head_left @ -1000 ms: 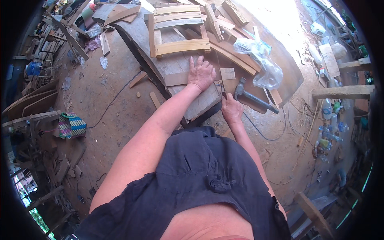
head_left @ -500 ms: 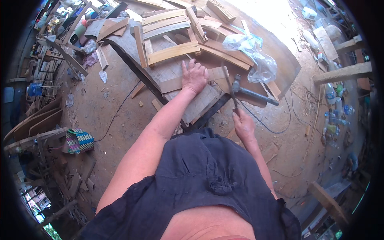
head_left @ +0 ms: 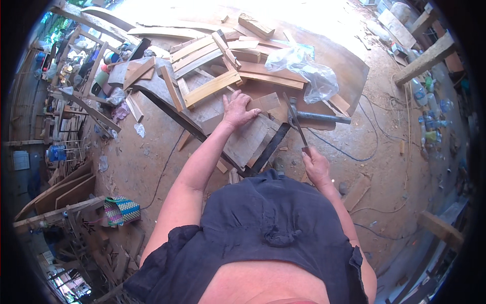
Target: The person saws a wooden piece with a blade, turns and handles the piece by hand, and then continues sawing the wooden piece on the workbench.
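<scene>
My left hand [head_left: 237,108] lies over a small flat wooden board [head_left: 264,103] on the low workbench [head_left: 243,146]. Its fingers are spread, with the thumb stretched out to the right. Closed around the handle of a long, narrow, dark blade-like tool [head_left: 297,124] is my right hand [head_left: 317,166]; whether this is a file or a knife I cannot tell. The tool points up and away, just right of the board's end. Close behind it rests a hammer [head_left: 319,117] with a long dark handle. Beyond my left hand stands a slatted wooden frame [head_left: 212,87].
Clear plastic bags [head_left: 309,71] and loose timber [head_left: 273,76] lie on the far side. Plastic bottles [head_left: 430,121] line the right, near a thick wooden post [head_left: 425,58]. A checkered woven basket [head_left: 121,210] sits at left. Cables [head_left: 349,152] run across the dirt floor.
The view has shifted. My left hand's fingers and thumb have spread farther apart on the board. The right hand still holds the tool, with its tip nearer the hammer's head.
</scene>
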Tool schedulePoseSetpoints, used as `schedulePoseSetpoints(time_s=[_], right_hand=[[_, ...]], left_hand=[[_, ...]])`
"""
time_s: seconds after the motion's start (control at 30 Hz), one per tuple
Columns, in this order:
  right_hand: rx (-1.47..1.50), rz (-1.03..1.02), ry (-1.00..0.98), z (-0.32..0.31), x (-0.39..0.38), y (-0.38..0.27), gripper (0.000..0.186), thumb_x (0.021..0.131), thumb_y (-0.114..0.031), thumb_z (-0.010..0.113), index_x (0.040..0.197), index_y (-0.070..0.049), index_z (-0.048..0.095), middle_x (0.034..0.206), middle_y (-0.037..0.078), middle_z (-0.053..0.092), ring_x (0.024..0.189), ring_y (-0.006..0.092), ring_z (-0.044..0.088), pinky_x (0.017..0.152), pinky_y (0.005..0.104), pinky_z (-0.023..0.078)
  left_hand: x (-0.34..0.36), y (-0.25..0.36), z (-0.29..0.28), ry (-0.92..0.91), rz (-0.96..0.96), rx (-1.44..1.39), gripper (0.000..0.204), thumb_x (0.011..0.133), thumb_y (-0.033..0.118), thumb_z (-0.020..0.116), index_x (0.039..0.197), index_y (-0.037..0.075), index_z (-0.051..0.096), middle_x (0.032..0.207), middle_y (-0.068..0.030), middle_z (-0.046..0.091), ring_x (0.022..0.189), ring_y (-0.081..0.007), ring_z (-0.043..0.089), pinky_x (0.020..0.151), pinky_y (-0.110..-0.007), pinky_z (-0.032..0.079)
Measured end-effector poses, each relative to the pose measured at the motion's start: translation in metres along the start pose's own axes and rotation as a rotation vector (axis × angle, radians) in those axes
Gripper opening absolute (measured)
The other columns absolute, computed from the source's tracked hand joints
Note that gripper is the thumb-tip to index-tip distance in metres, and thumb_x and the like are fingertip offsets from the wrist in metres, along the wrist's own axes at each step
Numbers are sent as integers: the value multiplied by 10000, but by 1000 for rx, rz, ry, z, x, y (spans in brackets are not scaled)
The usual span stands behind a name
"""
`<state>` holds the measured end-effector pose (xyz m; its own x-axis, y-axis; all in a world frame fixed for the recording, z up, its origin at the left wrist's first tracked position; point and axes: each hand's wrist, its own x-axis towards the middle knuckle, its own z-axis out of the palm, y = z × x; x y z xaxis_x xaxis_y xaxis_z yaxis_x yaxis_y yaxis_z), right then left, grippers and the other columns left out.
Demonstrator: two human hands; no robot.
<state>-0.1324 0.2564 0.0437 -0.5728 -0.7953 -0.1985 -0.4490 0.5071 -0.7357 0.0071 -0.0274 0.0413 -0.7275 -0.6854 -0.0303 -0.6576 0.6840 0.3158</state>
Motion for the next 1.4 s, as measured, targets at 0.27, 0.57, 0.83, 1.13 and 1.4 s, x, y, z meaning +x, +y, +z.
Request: schedulePoseSetpoints(time_s=[0.27, 0.57, 0.83, 1.13, 1.4], right_hand=[[-14, -3, -31, -5, 7, -10, 227, 885, -323, 536, 915, -99, 557, 725, 187, 625, 722, 401, 611, 618, 505, 448], [-51, -86, -11, 3, 22, -12, 234, 899, -324, 512, 942, -95, 526, 745, 188, 632, 726, 408, 613, 626, 510, 452], [-97, -122, -45, 20, 32, -24, 260, 914, -327, 493, 922, -67, 513, 724, 204, 627, 723, 400, 621, 642, 515, 463], [-169, -110, -86, 42, 48, -30, 240, 907, -311, 498, 917, -72, 513, 721, 193, 632, 729, 397, 624, 672, 517, 470], [-200, -124, -94, 49, 54, -27, 235, 903, -308, 500, 908, -74, 522, 732, 195, 637, 737, 398, 626, 677, 519, 470]], left_hand=[[-1, 26, -10, 189, 256, 106, 149, 708, 135, 625, 821, 103, 534, 835, -70, 577, 842, -271, 579, 786, -401, 414], [-17, 33, 17, 187, 63, -55, 421, 672, 226, 749, 944, 67, 469, 982, -151, 502, 1065, -340, 453, 934, -433, 349], [-8, 18, 34, 109, -142, 47, 310, 840, 314, 571, 1026, 81, 484, 1190, -121, 466, 1331, -325, 264, 1077, -602, 134], [-7, 28, 58, 290, -185, 156, 241, 880, 279, 469, 1012, 90, 539, 1204, -97, 461, 1326, -312, 274, 1072, -620, 138], [-6, 32, 51, 249, -174, 169, 258, 874, 275, 461, 980, 79, 592, 1205, -78, 502, 1330, -311, 273, 1075, -614, 140]])
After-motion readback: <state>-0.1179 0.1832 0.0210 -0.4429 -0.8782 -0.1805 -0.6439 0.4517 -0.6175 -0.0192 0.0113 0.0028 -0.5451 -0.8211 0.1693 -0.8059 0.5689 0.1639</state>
